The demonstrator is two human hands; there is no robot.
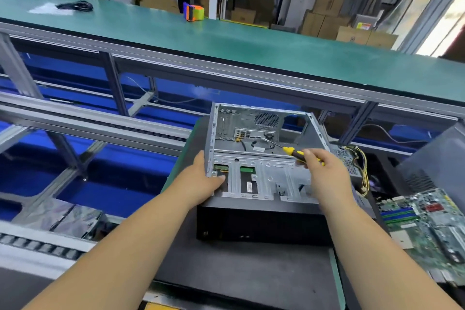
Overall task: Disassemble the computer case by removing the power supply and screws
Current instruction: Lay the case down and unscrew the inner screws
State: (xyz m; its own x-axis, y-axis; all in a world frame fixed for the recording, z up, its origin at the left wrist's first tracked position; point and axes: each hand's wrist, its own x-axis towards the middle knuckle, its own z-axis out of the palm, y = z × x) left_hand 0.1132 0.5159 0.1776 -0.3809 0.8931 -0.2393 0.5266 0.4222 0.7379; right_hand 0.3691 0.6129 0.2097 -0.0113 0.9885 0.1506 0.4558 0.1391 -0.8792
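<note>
An open grey computer case point(266, 176) with a black front panel lies on a dark mat, its inside facing up. My left hand point(205, 180) grips the case's near left corner, thumb over the drive-bay frame. My right hand point(323, 171) holds a yellow-and-black screwdriver point(293, 152) whose shaft points into the case toward loose cables near the rear I/O plate. A grey power supply point(346, 161) with yellow and black wires lies outside the case, against its right wall.
A green motherboard point(427, 224) lies on the mat at the right, with a grey side panel point(435, 166) behind it. A roller conveyor point(83, 121) runs on the left. Behind is a green bench point(226, 40) with an orange tape dispenser point(193, 12) and a black cable point(75, 5).
</note>
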